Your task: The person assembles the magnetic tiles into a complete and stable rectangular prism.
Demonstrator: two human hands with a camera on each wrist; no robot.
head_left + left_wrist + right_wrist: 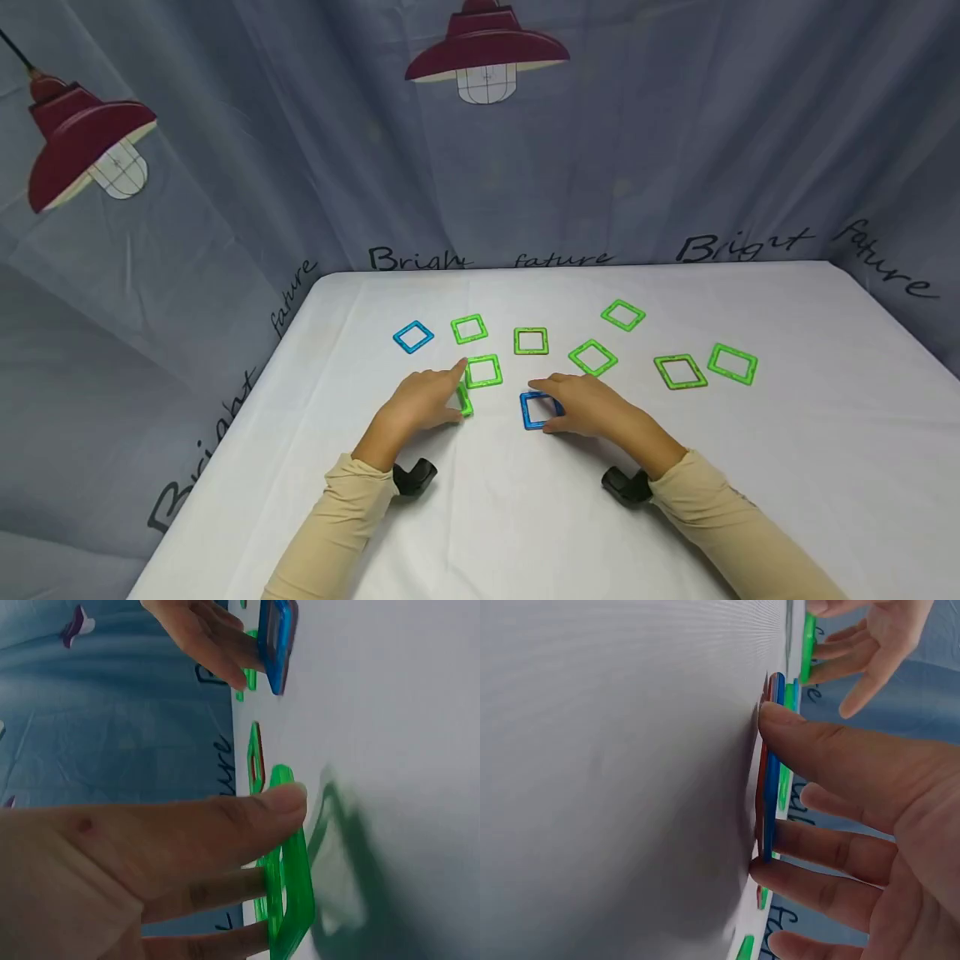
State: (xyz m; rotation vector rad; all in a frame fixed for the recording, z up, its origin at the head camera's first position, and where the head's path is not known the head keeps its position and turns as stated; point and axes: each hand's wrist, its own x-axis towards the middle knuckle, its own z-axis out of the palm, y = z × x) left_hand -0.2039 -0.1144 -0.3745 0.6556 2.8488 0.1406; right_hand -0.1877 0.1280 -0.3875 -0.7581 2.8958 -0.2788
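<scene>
My left hand (426, 400) pinches a green square magnetic tile (301, 889) between thumb and fingers. That tile is tilted, and its shadow falls on the white cloth. Just beyond the left fingertips lies another green square tile (484, 384), flat. My right hand (588, 406) grips a blue square magnetic tile (526, 412) by its edges, thumb at the near side and fingers at the far side. In the right wrist view the blue tile (774, 795) is close over the cloth, with a reddish layer along its underside. The palm hides its right part in the head view.
Behind the hands lie several green tiles (531, 352) and one blue tile (413, 337), spread across the white table (480, 517). Further right are a green tile with reddish edges (680, 386) and another green one (733, 364). A grey printed curtain (637, 150) hangs behind.
</scene>
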